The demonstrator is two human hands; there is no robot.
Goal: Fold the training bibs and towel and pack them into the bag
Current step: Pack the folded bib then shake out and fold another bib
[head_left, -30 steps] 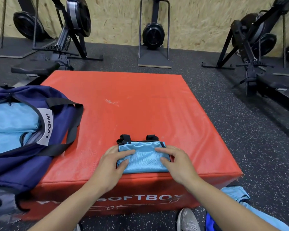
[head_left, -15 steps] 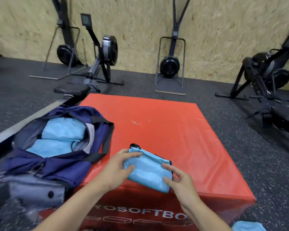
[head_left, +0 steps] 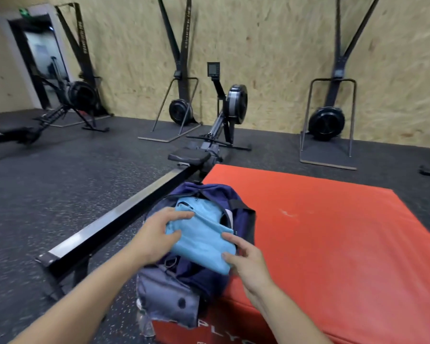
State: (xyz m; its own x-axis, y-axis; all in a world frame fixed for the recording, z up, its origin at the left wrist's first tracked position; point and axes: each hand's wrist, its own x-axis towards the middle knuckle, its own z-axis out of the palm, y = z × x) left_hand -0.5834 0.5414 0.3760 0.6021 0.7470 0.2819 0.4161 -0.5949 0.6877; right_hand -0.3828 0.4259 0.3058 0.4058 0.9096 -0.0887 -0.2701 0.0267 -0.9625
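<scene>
Folded bib held over the open bag

My left hand (head_left: pixel 157 234) and right hand (head_left: pixel 246 260) pinch the folded blue bib (head_left: pixel 204 240) by its two ends, just above the navy duffel bag (head_left: pixel 196 274), which lies open on the left edge of the red plyo box (head_left: pixel 333 244) with blue cloth (head_left: pixel 195 208) inside.

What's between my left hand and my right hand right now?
In the head view, the folded blue bib spans the gap between the left hand and right hand, both holding it over the open navy bag.

"PLYO" on red box (head_left: pixel 333 256) front
</scene>
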